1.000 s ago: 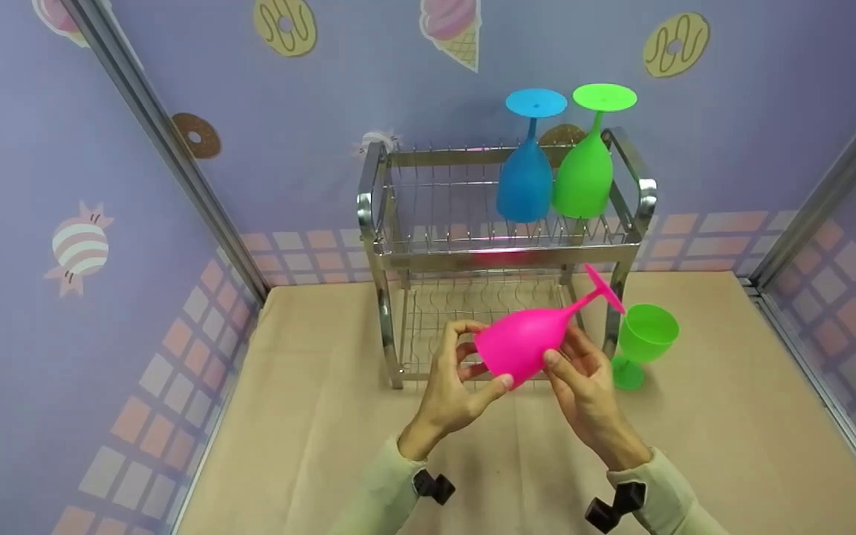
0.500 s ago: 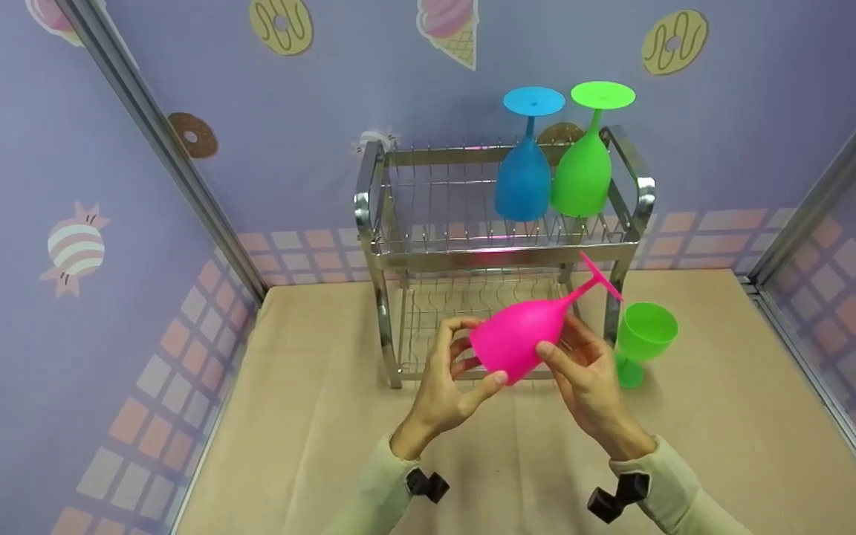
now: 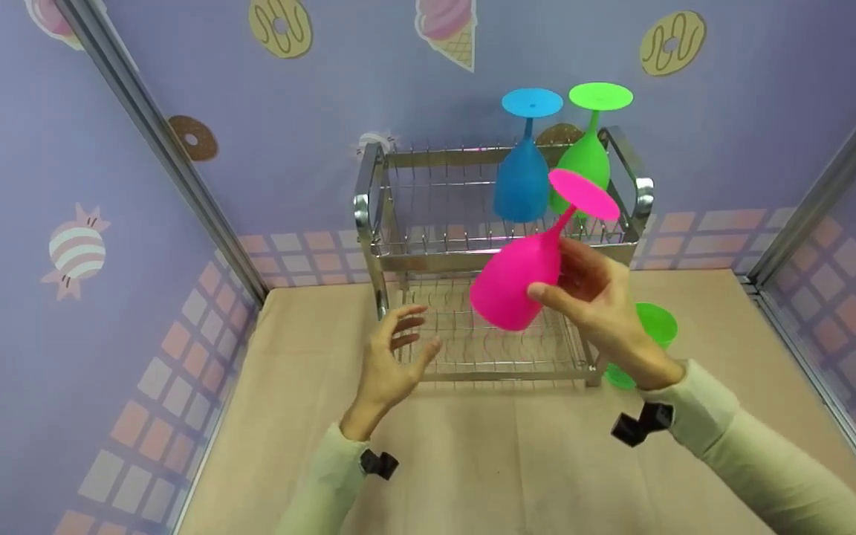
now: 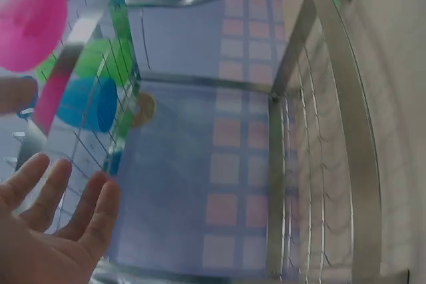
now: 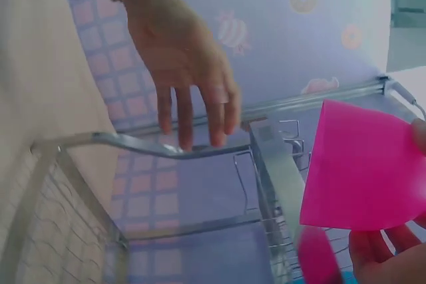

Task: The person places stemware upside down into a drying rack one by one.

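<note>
In the head view, nearest is the left hand [image 3: 387, 368], which holds nothing, its fingers loose and apart from everything. The right hand [image 3: 602, 312] grips the pink goblet [image 3: 517, 286] by the bowl, thumb on the near side. This goblet is in the air before the rack [image 3: 435, 262], mouth downward, tilted, its foot up toward the right. On the counter [image 3: 465, 461], partly behind the right wrist, stands a green goblet [image 3: 656, 323]. Farther, on the upper tier, the blue goblet [image 3: 521, 182] and another green goblet [image 3: 584, 152] are upside down, side by side. To handle the pink one well, I would straighten it first, lift its rim above the front bar, and keep its foot away from these two; the gap I cannot tell.
</note>
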The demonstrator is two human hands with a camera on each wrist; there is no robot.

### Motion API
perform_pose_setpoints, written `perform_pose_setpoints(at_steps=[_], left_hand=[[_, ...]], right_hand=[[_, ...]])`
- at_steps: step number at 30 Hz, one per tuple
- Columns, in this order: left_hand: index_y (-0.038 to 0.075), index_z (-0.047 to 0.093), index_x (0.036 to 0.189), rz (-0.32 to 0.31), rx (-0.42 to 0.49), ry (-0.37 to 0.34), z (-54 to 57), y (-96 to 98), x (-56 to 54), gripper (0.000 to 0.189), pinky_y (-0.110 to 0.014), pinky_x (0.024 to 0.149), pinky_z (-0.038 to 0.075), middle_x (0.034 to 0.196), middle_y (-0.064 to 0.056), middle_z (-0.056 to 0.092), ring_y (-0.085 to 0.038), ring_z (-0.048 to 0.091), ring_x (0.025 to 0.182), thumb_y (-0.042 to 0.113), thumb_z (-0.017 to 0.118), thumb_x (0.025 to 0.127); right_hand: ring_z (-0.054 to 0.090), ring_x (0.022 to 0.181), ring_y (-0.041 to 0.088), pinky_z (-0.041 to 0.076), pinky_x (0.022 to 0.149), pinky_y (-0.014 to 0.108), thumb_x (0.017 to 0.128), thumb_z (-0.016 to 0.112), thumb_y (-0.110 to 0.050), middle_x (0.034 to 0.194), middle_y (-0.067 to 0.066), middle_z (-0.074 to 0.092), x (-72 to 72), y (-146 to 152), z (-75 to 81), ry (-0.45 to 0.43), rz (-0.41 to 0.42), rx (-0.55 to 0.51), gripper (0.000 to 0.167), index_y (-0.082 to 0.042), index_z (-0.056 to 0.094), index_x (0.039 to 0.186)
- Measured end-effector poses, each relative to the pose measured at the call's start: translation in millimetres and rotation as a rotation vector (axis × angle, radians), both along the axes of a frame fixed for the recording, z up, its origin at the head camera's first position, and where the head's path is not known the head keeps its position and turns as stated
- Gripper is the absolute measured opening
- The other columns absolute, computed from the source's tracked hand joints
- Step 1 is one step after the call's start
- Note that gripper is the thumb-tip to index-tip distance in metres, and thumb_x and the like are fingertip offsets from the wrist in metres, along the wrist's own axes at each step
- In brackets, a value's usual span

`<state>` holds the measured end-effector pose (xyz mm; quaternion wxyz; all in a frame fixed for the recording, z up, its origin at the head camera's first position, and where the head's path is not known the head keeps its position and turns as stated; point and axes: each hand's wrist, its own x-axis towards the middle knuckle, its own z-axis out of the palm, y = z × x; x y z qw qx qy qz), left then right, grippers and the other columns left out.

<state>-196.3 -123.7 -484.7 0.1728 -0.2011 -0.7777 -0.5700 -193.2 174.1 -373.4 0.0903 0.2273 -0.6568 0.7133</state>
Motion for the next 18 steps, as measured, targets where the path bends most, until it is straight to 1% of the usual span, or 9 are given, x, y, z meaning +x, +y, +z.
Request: perform_pose_setpoints(at_steps=[2, 4, 6, 9, 13, 18], left_hand=[[0.004, 0.062, 0.137, 0.061, -0.026, 0.004, -4.3, -10.4, -4.9, 0.048, -0.046, 0.101, 0.063, 0.139, -0.016, 0.067, -0.035, 0.068, 0.123, 0.007, 0.081, 0.093], [0.002, 0.064, 0.134, 0.118, -0.043, 0.007, -9.5, -20.0, -9.1, 0.045, -0.049, 0.099, 0.064, 0.136, -0.018, 0.068, -0.037, 0.069, 0.121, 0.006, 0.082, 0.093], [0.001, 0.065, 0.132, 0.165, -0.053, 0.005, -14.7, -28.7, -12.6, 0.043, -0.054, 0.098, 0.064, 0.133, -0.022, 0.068, -0.04, 0.069, 0.119, 0.005, 0.082, 0.093], [-0.001, 0.066, 0.131, 0.226, -0.058, -0.01, -21.7, -38.2, -17.8, 0.043, -0.058, 0.096, 0.063, 0.131, -0.024, 0.068, -0.045, 0.069, 0.118, 0.006, 0.082, 0.092], [-0.003, 0.066, 0.131, 0.282, -0.05, -0.046, -28.4, -46.6, -25.6, 0.043, -0.061, 0.093, 0.064, 0.132, -0.025, 0.067, -0.048, 0.069, 0.118, 0.004, 0.082, 0.091], [-0.002, 0.065, 0.133, 0.311, -0.037, -0.093, -33.5, -51.8, -35.8, 0.045, -0.062, 0.093, 0.063, 0.136, -0.023, 0.066, -0.049, 0.069, 0.118, 0.002, 0.081, 0.091]], right_hand=[[0.073, 0.116, 0.03, 0.064, 0.099, 0.036, 0.089, 0.075, 0.01, 0.131, 0.015, 0.074, -4.8, -1.0, 11.3, 0.045, -0.013, 0.048, 0.063, -0.003, 0.06, 0.149], [0.073, 0.117, 0.029, 0.064, 0.099, 0.036, 0.088, 0.077, 0.01, 0.131, 0.015, 0.074, -9.4, -3.3, 22.3, 0.087, -0.012, 0.075, 0.063, -0.002, 0.061, 0.148], [0.073, 0.118, 0.029, 0.063, 0.1, 0.036, 0.087, 0.079, 0.01, 0.131, 0.016, 0.074, -13.5, -7.1, 34.0, 0.107, -0.014, 0.095, 0.063, -0.001, 0.061, 0.147], [0.072, 0.119, 0.027, 0.063, 0.102, 0.034, 0.086, 0.082, 0.007, 0.131, 0.016, 0.074, -20.9, -12.4, 50.9, 0.118, -0.024, 0.131, 0.064, 0.0, 0.062, 0.146], [0.073, 0.116, 0.025, 0.062, 0.101, 0.031, 0.086, 0.086, 0.001, 0.129, 0.014, 0.074, -32.0, -18.5, 71.3, 0.132, -0.037, 0.215, 0.065, -0.001, 0.063, 0.146], [0.073, 0.114, 0.025, 0.062, 0.101, 0.032, 0.088, 0.087, -0.01, 0.131, 0.013, 0.073, -46.9, -27.7, 94.6, 0.15, -0.041, 0.306, 0.064, -0.003, 0.062, 0.147]])
